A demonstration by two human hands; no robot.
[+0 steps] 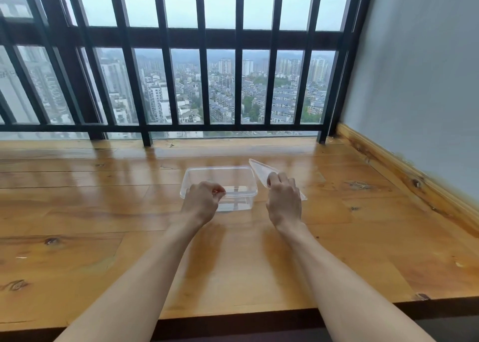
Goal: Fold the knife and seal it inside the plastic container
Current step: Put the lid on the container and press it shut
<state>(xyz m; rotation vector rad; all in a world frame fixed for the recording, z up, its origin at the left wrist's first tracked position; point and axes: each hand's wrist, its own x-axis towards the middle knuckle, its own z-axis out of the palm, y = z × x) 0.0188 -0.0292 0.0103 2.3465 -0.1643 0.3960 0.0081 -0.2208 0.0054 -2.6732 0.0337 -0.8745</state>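
A clear plastic container [220,171] stands open on the wooden platform, and I see nothing inside it. My left hand [202,201] rests over its near left corner with fingers curled tight at the rim. Whether it grips the rim or a small object is hidden. No knife shows anywhere. The clear lid [259,169] lies tilted just right of the container, its far end raised. My right hand [283,199] holds the lid's near part, fingers on top.
The wooden platform [103,212] stretches wide on both sides, with its front edge close to me. Black window bars [145,87] stand behind the container. A grey wall with a wooden skirting board [404,175] runs along the right.
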